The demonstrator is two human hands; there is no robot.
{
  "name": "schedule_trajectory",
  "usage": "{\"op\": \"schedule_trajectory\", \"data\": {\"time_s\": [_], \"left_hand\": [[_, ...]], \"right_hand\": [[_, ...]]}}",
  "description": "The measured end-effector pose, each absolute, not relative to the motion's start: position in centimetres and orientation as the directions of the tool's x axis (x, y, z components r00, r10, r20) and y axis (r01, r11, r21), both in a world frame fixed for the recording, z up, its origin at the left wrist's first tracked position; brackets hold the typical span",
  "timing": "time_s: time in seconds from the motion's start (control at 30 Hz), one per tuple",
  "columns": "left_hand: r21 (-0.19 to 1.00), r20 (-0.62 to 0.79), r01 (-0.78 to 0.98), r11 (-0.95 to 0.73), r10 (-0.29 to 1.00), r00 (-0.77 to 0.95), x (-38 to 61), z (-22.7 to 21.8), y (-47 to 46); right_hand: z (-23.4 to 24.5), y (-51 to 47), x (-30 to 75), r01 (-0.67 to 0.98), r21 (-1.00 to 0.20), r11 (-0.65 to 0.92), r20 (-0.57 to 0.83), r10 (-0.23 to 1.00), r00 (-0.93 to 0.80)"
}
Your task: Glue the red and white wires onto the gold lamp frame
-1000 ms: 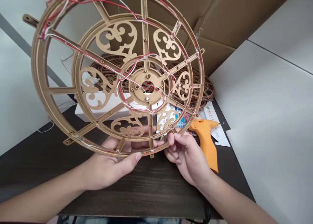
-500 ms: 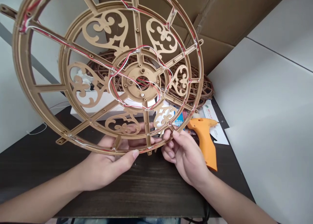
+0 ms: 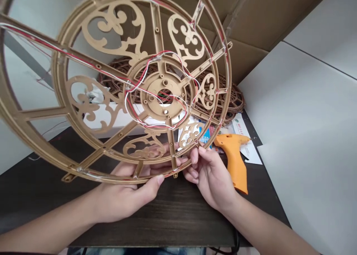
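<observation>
A large round gold openwork frame with scroll ornaments, spokes and a centre hub stands tilted above the dark wooden table. Red and white wires run along its rings and spokes. My left hand grips the frame's lower rim, thumb in front and fingers behind. My right hand pinches the lower right of the rim, fingers closed on it near a wire. The frame's left part runs out of view.
An orange glue gun lies on the table right of my right hand, on printed papers. Brown openwork discs are stacked behind. A white box sits behind the frame. Cardboard and white panels stand around.
The frame has swung toward me and to the left, so it looks larger and its left rim leaves the view. Both hands keep their hold on the lower rim.
</observation>
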State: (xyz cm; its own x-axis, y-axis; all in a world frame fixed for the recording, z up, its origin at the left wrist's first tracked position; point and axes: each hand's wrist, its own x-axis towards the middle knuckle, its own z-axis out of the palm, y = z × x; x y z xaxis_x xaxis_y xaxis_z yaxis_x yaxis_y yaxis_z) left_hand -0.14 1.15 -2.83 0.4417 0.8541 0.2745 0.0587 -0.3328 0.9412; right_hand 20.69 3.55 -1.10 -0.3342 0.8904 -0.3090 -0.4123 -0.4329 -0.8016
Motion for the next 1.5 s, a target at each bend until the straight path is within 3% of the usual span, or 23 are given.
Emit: {"op": "schedule_trajectory", "data": {"time_s": [0.17, 0.27, 0.43, 1.17, 1.5], "left_hand": [[0.959, 0.251, -0.226, -0.173, 0.886, 0.389, 1.1, -1.8, 0.5], [0.942, 0.246, -0.308, -0.134, 0.899, 0.363, 1.3, -1.9, 0.2], [0.960, 0.153, -0.274, -0.056, 0.924, 0.349, 0.6, -1.9, -0.4], [0.936, 0.180, -0.347, -0.054, 0.922, 0.342, 0.7, -1.4, -0.1], [0.930, 0.133, -0.367, 0.026, 0.906, 0.402, 0.2, -1.0, -0.3]], "right_hand": [[-0.6, 3.1, 21.0, -0.418, -0.781, -0.464, -0.313, 0.870, -0.382], [-0.5, 2.8, 21.2, -0.425, -0.776, -0.465, -0.294, 0.864, -0.409], [-0.2, 2.3, 21.3, -0.435, -0.766, -0.474, -0.276, 0.853, -0.443], [-0.3, 2.3, 21.8, -0.380, -0.796, -0.472, -0.268, 0.837, -0.478], [0.0, 2.2, 22.0, -0.349, -0.811, -0.470, -0.254, 0.820, -0.513]]}}
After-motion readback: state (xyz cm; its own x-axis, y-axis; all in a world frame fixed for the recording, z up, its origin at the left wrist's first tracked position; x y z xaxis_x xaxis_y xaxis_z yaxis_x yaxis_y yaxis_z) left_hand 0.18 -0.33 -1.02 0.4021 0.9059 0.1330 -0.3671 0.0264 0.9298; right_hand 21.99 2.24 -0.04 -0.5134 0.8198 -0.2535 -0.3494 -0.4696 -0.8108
